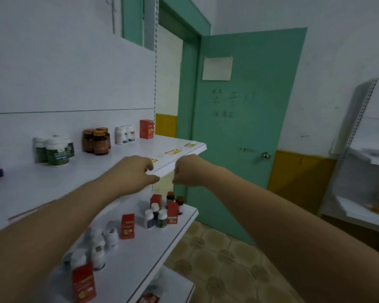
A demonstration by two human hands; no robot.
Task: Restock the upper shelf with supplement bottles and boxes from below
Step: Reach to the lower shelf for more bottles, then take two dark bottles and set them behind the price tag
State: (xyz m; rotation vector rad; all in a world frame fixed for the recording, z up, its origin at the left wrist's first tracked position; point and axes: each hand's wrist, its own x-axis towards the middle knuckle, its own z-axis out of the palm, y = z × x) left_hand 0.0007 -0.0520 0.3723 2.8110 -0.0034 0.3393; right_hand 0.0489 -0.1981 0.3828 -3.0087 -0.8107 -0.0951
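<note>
Nothing picked up yet.
The bottles and boxes (162, 212) crowd the lower shelf (140, 254); above, our left hand (136, 173) pinches the upper shelf (92, 171) lip and our right hand (187, 171) is curled tight, empty. Reaching down blind, we may topple neighbours.

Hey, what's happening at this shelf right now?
A person is restocking shelves. The left hand pinches the front edge of the upper shelf; the right hand is curled beside it, nothing visible in it. Brown bottles and a red box already stand up there. White bottles and more boxes wait on the lower shelf.
</note>
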